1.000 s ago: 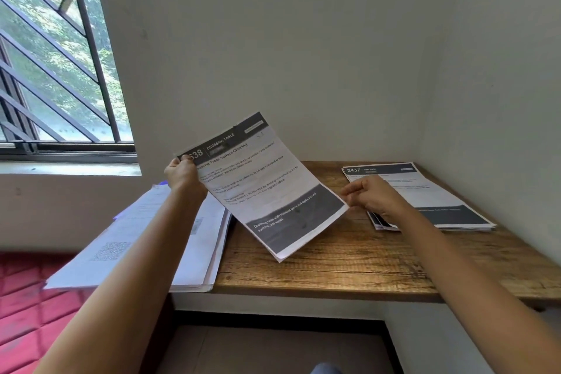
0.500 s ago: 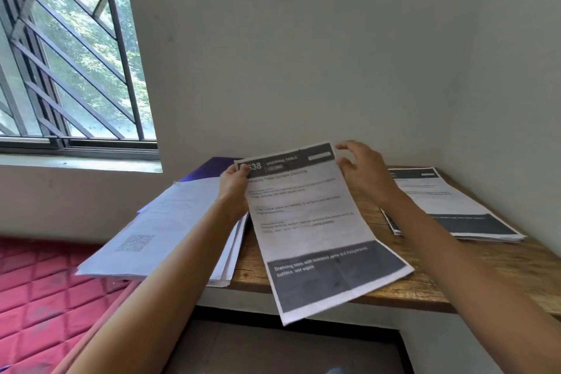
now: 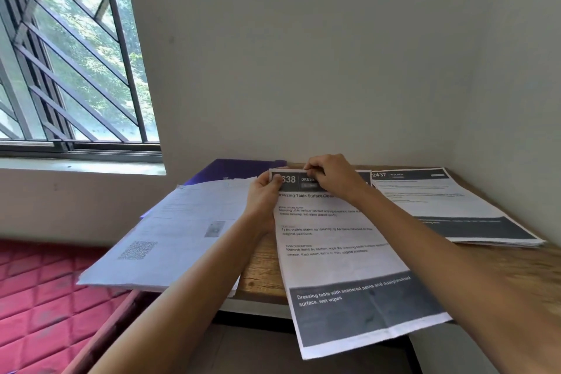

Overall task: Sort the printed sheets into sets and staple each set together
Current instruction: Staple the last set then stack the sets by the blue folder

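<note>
A white printed sheet (image 3: 343,252) with dark bands is pinched along its top edge by the left hand (image 3: 264,191) and right hand (image 3: 331,174), seemingly resting on the brown wooden table (image 3: 261,267), its foot overhanging.

Wooden table (image 3: 264,279) carries an overhanging sheet pile (image 3: 170,240) centre-left (seemingly atop a purple folder (image 3: 230,168)) and a "2437" stack (image 3: 455,206) right.

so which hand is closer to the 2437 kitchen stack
Right. The right hand pinches the top edge of the 638 sheet, left of the 2437 kitchen stack; the left hand grips that sheet's top left corner, farther away.
</note>
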Motion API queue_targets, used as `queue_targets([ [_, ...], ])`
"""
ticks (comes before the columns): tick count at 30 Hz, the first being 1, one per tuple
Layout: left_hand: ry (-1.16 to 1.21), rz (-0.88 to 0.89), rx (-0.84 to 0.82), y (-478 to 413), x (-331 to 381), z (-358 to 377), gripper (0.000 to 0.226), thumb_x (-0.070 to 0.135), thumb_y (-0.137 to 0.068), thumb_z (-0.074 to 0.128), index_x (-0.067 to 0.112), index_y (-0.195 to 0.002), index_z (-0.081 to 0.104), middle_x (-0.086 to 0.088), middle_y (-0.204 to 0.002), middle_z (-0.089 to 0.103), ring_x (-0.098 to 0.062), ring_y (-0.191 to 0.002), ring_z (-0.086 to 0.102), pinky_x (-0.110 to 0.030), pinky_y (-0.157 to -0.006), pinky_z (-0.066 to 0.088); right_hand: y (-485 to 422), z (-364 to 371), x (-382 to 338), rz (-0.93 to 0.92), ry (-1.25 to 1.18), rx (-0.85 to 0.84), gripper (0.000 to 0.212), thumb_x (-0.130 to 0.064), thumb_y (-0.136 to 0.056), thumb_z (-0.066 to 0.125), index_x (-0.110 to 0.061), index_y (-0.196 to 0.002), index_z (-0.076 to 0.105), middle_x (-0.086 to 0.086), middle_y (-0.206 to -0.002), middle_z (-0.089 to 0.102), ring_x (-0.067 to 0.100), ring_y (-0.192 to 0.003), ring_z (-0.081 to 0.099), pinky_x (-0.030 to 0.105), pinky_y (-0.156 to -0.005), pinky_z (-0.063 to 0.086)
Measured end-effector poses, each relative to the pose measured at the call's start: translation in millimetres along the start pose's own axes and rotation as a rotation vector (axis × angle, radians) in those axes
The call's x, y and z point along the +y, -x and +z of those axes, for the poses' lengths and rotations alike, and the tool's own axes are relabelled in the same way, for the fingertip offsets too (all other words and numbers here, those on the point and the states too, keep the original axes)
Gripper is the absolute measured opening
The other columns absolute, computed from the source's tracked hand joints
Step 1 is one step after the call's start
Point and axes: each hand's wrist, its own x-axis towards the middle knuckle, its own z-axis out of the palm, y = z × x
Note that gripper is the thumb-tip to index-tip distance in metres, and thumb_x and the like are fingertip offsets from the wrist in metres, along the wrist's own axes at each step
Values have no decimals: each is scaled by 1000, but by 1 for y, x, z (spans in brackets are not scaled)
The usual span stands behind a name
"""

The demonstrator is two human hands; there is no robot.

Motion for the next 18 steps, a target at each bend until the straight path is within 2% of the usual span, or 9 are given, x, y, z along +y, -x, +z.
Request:
queue_targets([
  [2, -165, 54, 77, -8, 1, -9, 16, 13, -95, 56, 20, -91, 71, -11, -93, 73, -26, -83, 70, -44, -80, 58, 0, 2, 4, 30, -25, -2, 18, -5, -91, 56, -7, -98, 73, 7, -97, 73, 18, -90, 64, 32, -88, 49],
  [3, -233, 70, 105, -10, 3, -14, 15, 12, -92, 61, 22, -87, 71, -10, -92, 74, -27, -86, 71, -46, -82, 58, 0, 3, 5, 40, -38, -2, 18, -4, -91, 56, -7, -98, 73, 7, -96, 72, 17, -90, 63, 31, -88, 49],
  [7, -372, 88, 42, -14, 11, -28, 3, 10, -89, 67, 8, -90, 70, -11, -87, 74, -22, -78, 73, -40, -74, 61, -3, 8, 12, 67, -35, -54, 18, -5, -90, 57, -8, -98, 73, 4, -98, 71, 10, -86, 57, 23, -82, 46],
  [10, -464, 105, 4, -13, 10, -32, 6, 13, -89, 68, 8, -86, 70, -8, -82, 73, -18, -75, 73, -34, -68, 61, -6, 13, 13, 88, -15, -126, 19, -8, -91, 58, -11, -101, 73, 1, -101, 71, 9, -90, 57, 17, -77, 40],
  [13, -521, 106, 7, -14, 0, -35, 8, 13, -87, 70, 6, -86, 70, -7, -83, 73, -17, -74, 73, -32, -67, 61, -12, 17, 18, 105, 21, -242, 17, -11, -91, 61, -11, -104, 72, 1, -105, 70, 6, -89, 54, 9, -60, 35],
  [15, -521, 92, 30, -15, -7, -36, 10, 13, -87, 71, 3, -87, 71, -9, -84, 74, -15, -71, 73, -30, -66, 60, -20, 22, 24, 145, 38, -278, 18, -11, -90, 63, -12, -106, 72, 2, -107, 69, 5, -86, 53, 3, -55, 33],
  [16, -517, 90, 41, -16, -9, -36, 10, 13, -86, 71, 3, -88, 72, -9, -83, 74, -14, -70, 73, -29, -65, 60, -25, 24, 26, 176, 45, -266, 20, -11, -90, 63, -12, -108, 72, 3, -109, 68, 6, -87, 55, 4, -57, 35],
  [18, -512, 82, 48, -15, -10, -36, 10, 13, -87, 71, 3, -89, 72, -6, -80, 73, -11, -67, 72, -23, -60, 58, -35, 30, 30, 224, 83, -195, 26, -11, -89, 63, -11, -115, 66, 6, -116, 65, 15, -99, 59, 16, -74, 44],
])
